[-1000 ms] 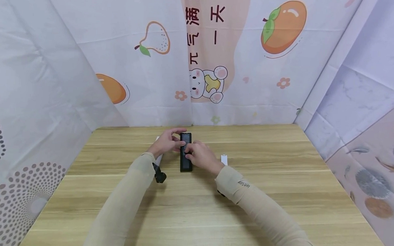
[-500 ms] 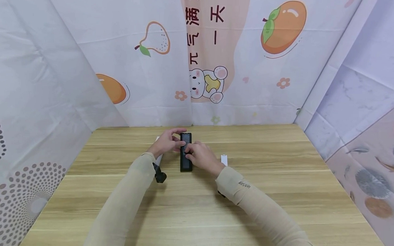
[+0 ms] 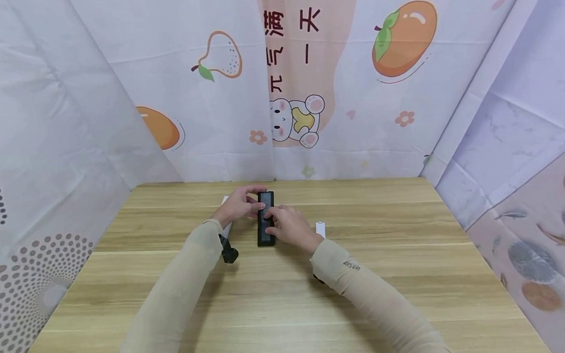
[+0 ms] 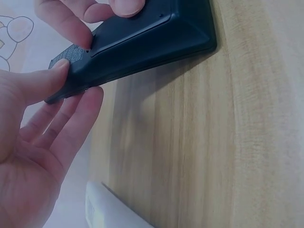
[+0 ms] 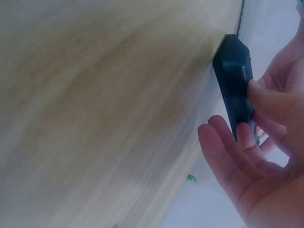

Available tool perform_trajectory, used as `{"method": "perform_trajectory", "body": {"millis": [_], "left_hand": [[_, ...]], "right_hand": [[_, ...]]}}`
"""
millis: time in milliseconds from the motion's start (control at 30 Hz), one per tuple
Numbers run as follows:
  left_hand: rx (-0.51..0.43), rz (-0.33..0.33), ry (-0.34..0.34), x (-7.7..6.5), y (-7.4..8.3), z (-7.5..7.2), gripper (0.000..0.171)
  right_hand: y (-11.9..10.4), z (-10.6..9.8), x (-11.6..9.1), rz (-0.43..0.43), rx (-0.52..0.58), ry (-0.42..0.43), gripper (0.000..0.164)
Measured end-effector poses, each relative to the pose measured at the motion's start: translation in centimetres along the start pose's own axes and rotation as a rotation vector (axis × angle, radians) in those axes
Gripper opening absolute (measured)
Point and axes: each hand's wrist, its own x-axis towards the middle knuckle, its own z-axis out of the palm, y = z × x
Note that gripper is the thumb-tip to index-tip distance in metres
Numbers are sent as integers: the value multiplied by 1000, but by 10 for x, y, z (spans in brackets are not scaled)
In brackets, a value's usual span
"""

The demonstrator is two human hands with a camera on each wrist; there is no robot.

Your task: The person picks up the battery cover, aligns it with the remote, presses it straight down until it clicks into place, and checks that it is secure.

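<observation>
A black remote control [image 3: 264,237] lies lengthwise near the table's back, its back with the battery cover [image 4: 137,28] facing up. My left hand [image 3: 239,203] grips its far end, thumb on the upper face and fingers under the edge, as the left wrist view shows; that end looks slightly raised off the table. My right hand [image 3: 290,226] holds its thumb and a bent forefinger on the battery cover. In the right wrist view the other fingers of the right hand [image 5: 266,180] reach past the side of the remote control [image 5: 232,80].
A slim white object [image 3: 320,228] lies by my right wrist, partly hidden. Another white object [image 4: 111,209] sits below my left hand. The wooden table [image 3: 268,311] meets a printed curtain [image 3: 209,122] at its back edge.
My right thumb has slid a little toward me along the battery cover, away from the forefinger. The left hand and the remote control stay put.
</observation>
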Motion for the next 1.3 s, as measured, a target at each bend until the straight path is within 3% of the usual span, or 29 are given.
{"method": "perform_trajectory", "body": {"millis": [567,800,1167,1300], "left_hand": [[51,18,10,3,-6,3,52],[41,-21,29,2,-10,6,53],[28,-33,42,1,-9,9,53],[31,-37,43,1,-9,10,52]], "right_hand": [[-1,2,0,36,-6,-16,30],[-1,4,-1,31,-15,-12,29],[-5,2,-2,153,17,-21,51],[-6,2,-2,166,45,-23,50]]}}
